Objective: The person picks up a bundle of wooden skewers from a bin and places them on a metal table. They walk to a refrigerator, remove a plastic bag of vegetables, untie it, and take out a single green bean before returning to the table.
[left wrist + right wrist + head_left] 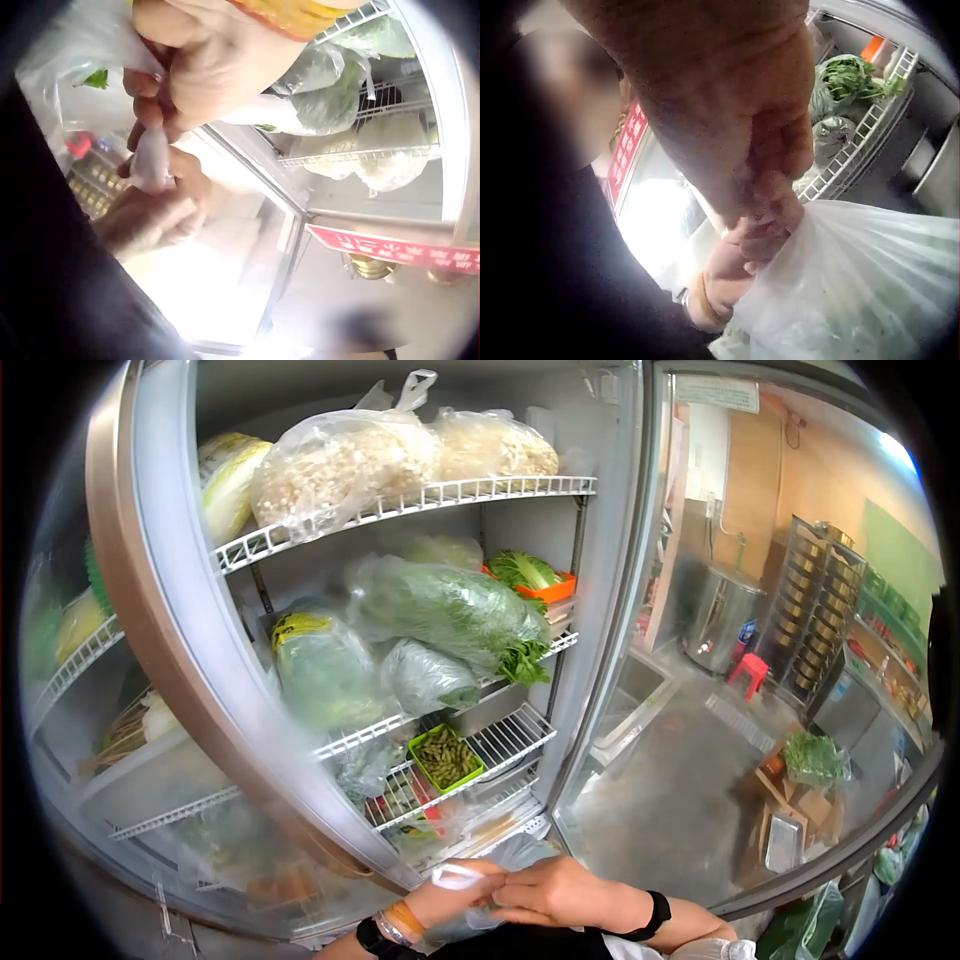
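Plastic bag (pixel 870 285), neck pinched by left hand (pixel 455 898), right hand (pixel 560 892), body flaring away (creased)

In the head view, a light (pixel 897 452) glares at the glass door's (pixel 680 740) upper right, outer edges curving into black. White glare washes out that door in the left wrist view

Head cam: from above, facing forward-down into fridge (pixel 606 560); left hand (pixel 455 897), right hand (pixel 562 890) at bottom edge. Wrist cams: close-up, left one rolled near upside down; both share hands plus shelves (pixel 508 739).
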A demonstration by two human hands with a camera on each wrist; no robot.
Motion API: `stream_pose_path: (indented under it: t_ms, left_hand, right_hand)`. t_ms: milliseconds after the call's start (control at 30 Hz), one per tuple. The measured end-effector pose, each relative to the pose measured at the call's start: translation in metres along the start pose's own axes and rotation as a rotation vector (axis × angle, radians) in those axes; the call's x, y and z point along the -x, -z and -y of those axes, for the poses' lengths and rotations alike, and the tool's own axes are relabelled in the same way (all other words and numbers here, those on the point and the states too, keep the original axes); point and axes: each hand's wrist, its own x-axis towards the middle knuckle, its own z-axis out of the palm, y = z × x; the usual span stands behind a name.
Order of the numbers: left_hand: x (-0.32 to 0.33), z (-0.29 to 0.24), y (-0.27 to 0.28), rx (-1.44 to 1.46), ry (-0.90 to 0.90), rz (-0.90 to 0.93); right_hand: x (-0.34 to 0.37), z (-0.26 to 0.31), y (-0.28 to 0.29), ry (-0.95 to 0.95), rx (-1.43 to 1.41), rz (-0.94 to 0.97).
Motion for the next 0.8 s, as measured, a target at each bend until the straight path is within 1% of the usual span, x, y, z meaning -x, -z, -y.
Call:
stream_pose_path:
  t_ms: [33,67,167,200,300,333,400,433,467,500,533,567,600,633,700,733,800]
  left_hand:
    - [0.001,-0.005,-0.001,-0.062,-0.019,0.024]
    - [0.006,-0.027,-0.006,-0.17,-0.017,0.038]
    - [0.011,-0.042,-0.006,-0.159,-0.058,0.209]
    - [0.01,-0.04,-0.004,-0.215,-0.094,0.243]
    - [0.017,-0.052,0.003,-1.009,-0.436,0.102]
    - [0.018,-0.053,0.004,-1.228,-0.645,-0.017]
    - [0.02,-0.059,-0.007,-1.348,-0.86,-0.189]
    - [0.021,-0.061,-0.013,-1.408,-0.966,-0.283]
    - [0.018,-0.053,-0.013,-1.264,-0.953,-0.263]
    - [0.02,-0.054,-0.014,-1.25,-0.98,-0.274]
    - [0.022,-0.056,-0.014,-1.236,-1.007,-0.28]
    - [0.024,-0.057,-0.016,-1.219,-1.035,-0.282]
    - [0.026,-0.054,-0.02,-0.854,-0.77,-0.319]
    - [0.027,-0.053,-0.019,-0.878,-0.818,-0.305]
    - [0.027,-0.058,-0.016,-0.926,-0.912,-0.266]
    - [0.025,-0.07,-0.016,-1.088,-1.112,-0.263]
    - [0.022,-0.061,-0.017,-0.783,-0.88,-0.289]
  right_hand:
    - [-0.003,0.004,0.003,0.024,-0.139,-0.034]
    - [0.004,-0.004,0.0,-0.16,-0.383,-0.048]
    - [-0.003,-0.014,-0.007,-0.258,-0.375,-0.18]
    - [0.0,-0.025,-0.021,-0.194,-0.482,-0.137]
    - [0.001,-0.026,-0.014,-0.465,-0.47,0.055]
    - [0.0,-0.027,-0.013,-0.494,-0.531,0.073]
    - [-0.003,-0.029,-0.013,-0.539,-0.664,0.134]
    - [-0.007,-0.027,-0.011,-0.511,-0.705,0.189]
    - [-0.011,-0.025,-0.008,-0.48,-0.742,0.244]
    - [-0.015,-0.025,-0.004,-0.452,-0.775,0.297]
    - [-0.006,-0.036,-0.018,-0.39,-0.712,0.207]
    - [-0.008,-0.032,-0.015,-0.413,-0.692,0.16]
    - [-0.01,-0.024,-0.009,-0.439,-0.672,0.11]
    - [-0.01,-0.019,-0.005,-0.467,-0.651,0.059]
    - [-0.008,-0.026,-0.006,-0.422,-0.798,0.132]
    - [-0.007,-0.028,-0.007,-0.401,-0.873,0.166]
    - [-0.008,-0.019,0.003,-0.477,-1.123,0.121]
